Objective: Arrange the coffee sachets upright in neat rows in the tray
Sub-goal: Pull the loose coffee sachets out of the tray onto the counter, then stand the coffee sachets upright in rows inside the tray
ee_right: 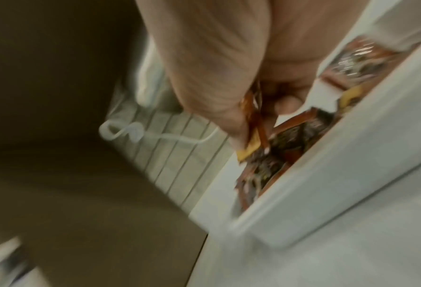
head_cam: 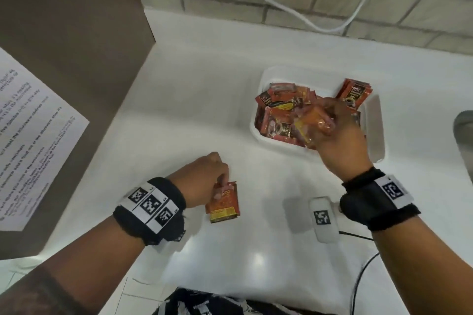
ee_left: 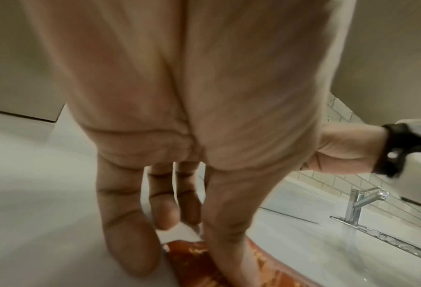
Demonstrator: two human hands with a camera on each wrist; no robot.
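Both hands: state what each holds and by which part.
Left hand pinches a small stack of sachets by its top edge. Right hand grips sachets over the tray; which part is hidden.

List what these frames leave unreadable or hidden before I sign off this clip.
- Head view: the right hand covers the tray middle, so the sachets under it and their count are hidden.
- Right wrist view: motion blur; the number of sachets pinched is unclear.
- Left wrist view: the left hand hides most of the sachet on the counter.
- Head view: the printed notice is too blurred to read.
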